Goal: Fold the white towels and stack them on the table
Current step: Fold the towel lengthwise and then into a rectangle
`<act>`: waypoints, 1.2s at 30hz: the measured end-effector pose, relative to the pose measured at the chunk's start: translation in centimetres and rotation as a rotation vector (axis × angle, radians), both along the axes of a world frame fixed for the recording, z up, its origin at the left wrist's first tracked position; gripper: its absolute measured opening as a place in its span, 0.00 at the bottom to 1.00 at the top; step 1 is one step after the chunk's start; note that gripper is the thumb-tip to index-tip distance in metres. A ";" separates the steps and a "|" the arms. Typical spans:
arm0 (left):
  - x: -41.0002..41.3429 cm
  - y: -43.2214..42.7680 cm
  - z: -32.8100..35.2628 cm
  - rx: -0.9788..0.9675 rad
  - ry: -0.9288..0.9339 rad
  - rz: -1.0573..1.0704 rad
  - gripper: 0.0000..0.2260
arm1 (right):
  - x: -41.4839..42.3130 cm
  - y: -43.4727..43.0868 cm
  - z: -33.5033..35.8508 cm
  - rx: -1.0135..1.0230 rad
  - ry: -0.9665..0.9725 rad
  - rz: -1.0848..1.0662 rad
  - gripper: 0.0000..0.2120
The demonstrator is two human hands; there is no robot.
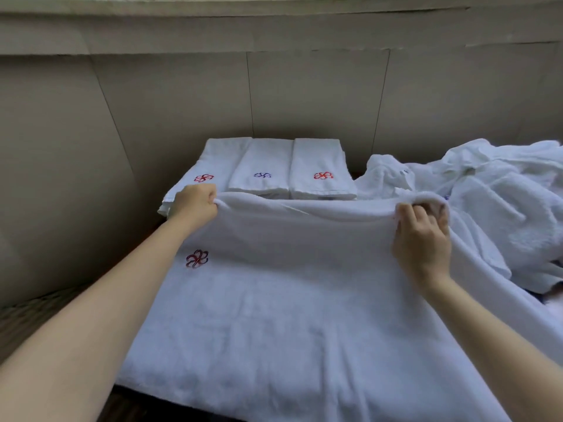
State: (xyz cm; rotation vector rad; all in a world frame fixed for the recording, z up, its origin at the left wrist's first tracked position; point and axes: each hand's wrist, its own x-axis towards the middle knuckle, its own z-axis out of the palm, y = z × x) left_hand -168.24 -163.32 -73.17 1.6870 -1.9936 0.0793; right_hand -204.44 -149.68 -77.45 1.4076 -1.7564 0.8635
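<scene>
Across the table's near half lies the spread towel (289, 300); left hand (195, 205) and right hand (422, 239) each grip its far edge. Folded stacks (292, 169) at the far edge.

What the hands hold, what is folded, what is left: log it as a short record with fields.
left hand: grips the far left corner of the spread towel
right hand: grips the far right edge of the same towel
spread towel: white, laid out toward the person, emblem near its left side
folded towels: three white piles side by side beyond the spread towel; marks red, blue, red from left to right
unfolded pile: crumpled white towels on the right, beside the folded ones
</scene>
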 end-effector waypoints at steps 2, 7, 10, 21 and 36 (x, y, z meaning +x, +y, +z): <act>0.4 0.8 -0.2 0.106 -0.008 -0.021 0.10 | 0.5 1.5 -1.3 0.014 -0.025 -0.003 0.13; 1.8 3.8 -0.2 0.414 -0.344 -0.157 0.21 | 1.7 4.9 -3.1 0.113 -0.066 0.018 0.07; 2.3 5.7 0.6 0.485 -0.535 -0.120 0.10 | 2.8 5.5 -1.2 0.145 -0.063 0.030 0.07; 3.8 9.0 -1.9 0.300 -0.860 -0.113 0.32 | 9.7 5.4 -2.3 0.802 0.262 0.177 0.18; 3.2 1.9 3.0 -0.148 -0.014 0.243 0.09 | 7.9 -2.6 3.6 0.260 -0.131 0.086 0.13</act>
